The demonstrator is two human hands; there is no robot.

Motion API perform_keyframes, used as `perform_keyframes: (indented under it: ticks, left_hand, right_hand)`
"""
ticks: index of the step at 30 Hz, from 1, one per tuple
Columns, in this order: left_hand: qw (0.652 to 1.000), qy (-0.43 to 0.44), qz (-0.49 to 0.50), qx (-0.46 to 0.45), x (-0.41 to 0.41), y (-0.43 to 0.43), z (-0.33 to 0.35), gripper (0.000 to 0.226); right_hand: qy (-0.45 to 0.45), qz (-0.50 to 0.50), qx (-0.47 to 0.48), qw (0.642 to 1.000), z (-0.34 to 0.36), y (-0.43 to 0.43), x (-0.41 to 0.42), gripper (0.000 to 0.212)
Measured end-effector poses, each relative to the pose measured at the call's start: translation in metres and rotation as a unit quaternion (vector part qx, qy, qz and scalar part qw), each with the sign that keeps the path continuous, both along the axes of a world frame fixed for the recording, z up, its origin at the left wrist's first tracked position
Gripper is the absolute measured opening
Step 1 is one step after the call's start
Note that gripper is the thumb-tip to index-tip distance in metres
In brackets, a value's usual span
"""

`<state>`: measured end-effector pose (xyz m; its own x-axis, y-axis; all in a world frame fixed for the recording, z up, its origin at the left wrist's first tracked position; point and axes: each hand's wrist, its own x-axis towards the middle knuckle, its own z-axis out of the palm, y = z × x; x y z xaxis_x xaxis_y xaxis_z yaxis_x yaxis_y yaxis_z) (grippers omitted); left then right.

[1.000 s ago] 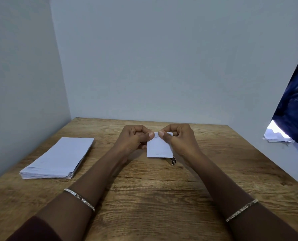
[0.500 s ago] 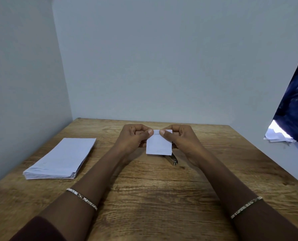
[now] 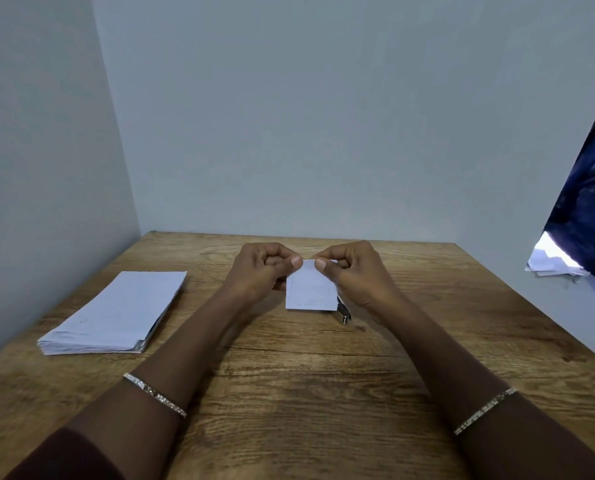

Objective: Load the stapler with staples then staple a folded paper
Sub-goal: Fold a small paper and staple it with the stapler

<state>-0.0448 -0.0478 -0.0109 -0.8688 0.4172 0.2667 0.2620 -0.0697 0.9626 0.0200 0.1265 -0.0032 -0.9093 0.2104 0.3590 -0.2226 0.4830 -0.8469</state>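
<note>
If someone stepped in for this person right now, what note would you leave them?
Left hand: pinches the top edge of the folded paper.
Right hand: pinches the same edge.
The stapler lies on the table, showing at the paper's lower right corner. The paper stack is at the left.
Done: paper folded. Whether the stapler is loaded cannot be told.
Left: stapling; no staple shows.

paper stack (image 3: 116,311) left on table (image 3: 306,393) | stapler (image 3: 344,312) behind folded paper (image 3: 310,287)
</note>
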Motion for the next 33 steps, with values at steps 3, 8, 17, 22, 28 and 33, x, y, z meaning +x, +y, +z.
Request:
perform_keyframes:
  ticks: [3,8,17,22,28,33]
  left_hand:
    - [1.0,0.01,0.001,-0.002,0.0,-0.001,0.001,0.019]
    - [1.0,0.017,0.002,0.003,0.0,-0.001,0.002,0.021]
    - [1.0,0.009,-0.028,-0.005,0.002,0.002,0.003,0.025]
    - [1.0,0.005,-0.004,-0.006,0.003,0.001,0.003,0.025]
    - [0.999,0.018,-0.012,-0.023,0.004,-0.002,0.006,0.024]
    - [0.999,0.011,-0.016,-0.026,0.003,-0.001,0.005,0.022]
  right_hand:
    - [-0.021,0.032,-0.031,0.999,0.002,0.005,0.0,0.017]
    - [-0.015,0.034,-0.104,0.994,0.005,0.009,0.001,0.009]
    - [0.016,-0.034,-0.105,0.994,0.006,0.012,0.003,0.014]
    - [-0.031,0.033,-0.168,0.985,0.006,0.007,0.004,0.023]
    - [-0.056,0.018,-0.165,0.985,0.005,0.006,0.005,0.036]
    - [-0.039,0.022,-0.16,0.986,0.006,0.004,0.005,0.023]
